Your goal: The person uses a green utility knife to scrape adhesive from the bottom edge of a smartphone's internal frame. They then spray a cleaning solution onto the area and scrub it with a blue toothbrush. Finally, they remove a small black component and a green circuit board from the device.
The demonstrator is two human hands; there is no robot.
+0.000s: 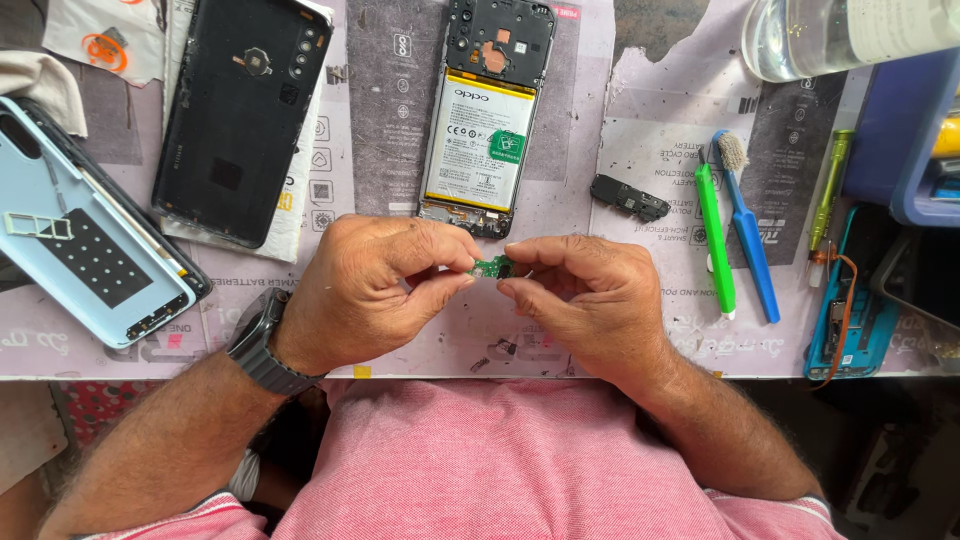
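The left hand (375, 285) and right hand (580, 295) are pinching a small green circuit board (493, 266) between thumbs and forefingers, just below the opened phone (487, 120). A black back cover (240, 115) is lying left of that phone, brushes (735, 235) right.

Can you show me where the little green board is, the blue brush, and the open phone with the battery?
small green circuit board (493, 266), head view, on its middle, pinched between both hands' fingers.
blue brush (752, 258), head view, on its handle.
opened phone (482, 140), head view, on its battery.
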